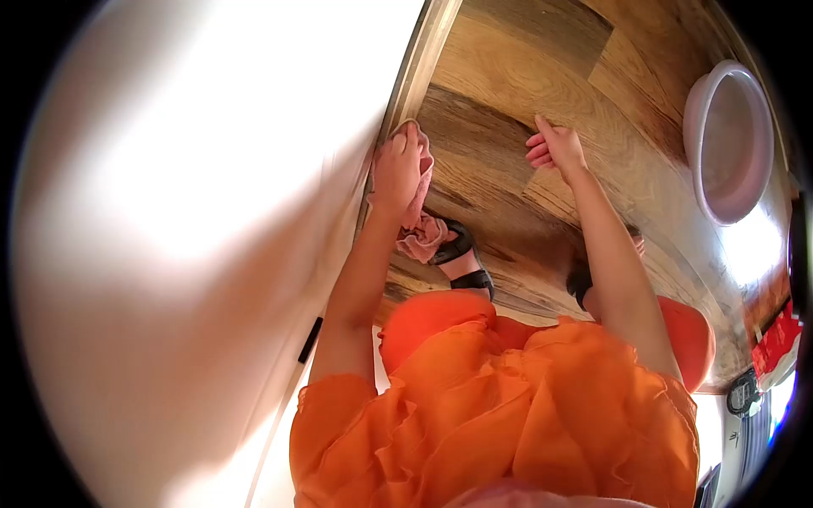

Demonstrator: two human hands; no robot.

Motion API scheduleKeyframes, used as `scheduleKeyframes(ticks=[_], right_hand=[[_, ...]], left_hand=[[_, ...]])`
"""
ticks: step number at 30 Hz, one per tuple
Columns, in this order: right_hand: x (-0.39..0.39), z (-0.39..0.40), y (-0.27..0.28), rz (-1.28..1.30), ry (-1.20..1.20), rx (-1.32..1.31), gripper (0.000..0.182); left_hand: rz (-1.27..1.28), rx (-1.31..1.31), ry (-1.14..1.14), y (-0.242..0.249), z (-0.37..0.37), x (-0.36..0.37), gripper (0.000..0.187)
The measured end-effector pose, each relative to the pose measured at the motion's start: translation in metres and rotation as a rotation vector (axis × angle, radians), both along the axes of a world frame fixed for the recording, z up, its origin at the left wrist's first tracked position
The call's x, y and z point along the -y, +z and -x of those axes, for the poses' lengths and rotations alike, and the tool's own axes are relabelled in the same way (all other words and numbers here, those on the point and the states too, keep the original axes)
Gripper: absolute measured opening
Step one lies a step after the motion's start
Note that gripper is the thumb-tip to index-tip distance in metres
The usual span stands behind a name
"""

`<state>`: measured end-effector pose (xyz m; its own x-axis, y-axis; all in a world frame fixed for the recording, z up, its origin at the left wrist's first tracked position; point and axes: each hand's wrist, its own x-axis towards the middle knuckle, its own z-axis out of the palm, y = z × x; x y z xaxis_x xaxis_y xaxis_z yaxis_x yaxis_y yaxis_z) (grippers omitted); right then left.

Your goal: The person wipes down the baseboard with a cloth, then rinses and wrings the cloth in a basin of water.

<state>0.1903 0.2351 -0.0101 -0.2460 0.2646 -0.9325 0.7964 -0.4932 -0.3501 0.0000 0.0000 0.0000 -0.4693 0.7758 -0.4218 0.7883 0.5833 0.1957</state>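
My left hand [398, 173] presses a pink cloth [423, 182] against the wooden skirting [411, 89] at the foot of the white wall. The fingers are closed on the cloth, and its bunched loose end hangs down beside my black sandal [457, 244]. Over the wood-plank floor, my right hand [556, 149] is held apart from everything, with one digit stretched out and the others loosely curled. Nothing shows in it.
A pale pink plastic basin [693, 140] stands on the floor at the right. The white wall [212, 212] fills the left side. At the lower right are a red item [775, 343] and a dark object [744, 393], which I cannot make out.
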Motion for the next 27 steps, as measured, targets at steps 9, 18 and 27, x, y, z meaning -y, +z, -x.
scheduleKeyframes(ticks=[9,18,27], right_hand=[[-0.009,-0.004,-0.003,-0.018,0.017,0.021,0.061],[-0.009,-0.002,-0.001,-0.013,0.029,-0.011,0.062],[-0.010,0.000,0.004,-0.001,0.047,-0.008,0.062]], left_hand=[[-0.166,-0.008,-0.010,-0.012,-0.003,-0.020,0.042],[-0.169,-0.037,-0.101,-0.003,0.013,-0.011,0.040],[-0.176,-0.080,-0.072,-0.004,0.009,-0.012,0.034]])
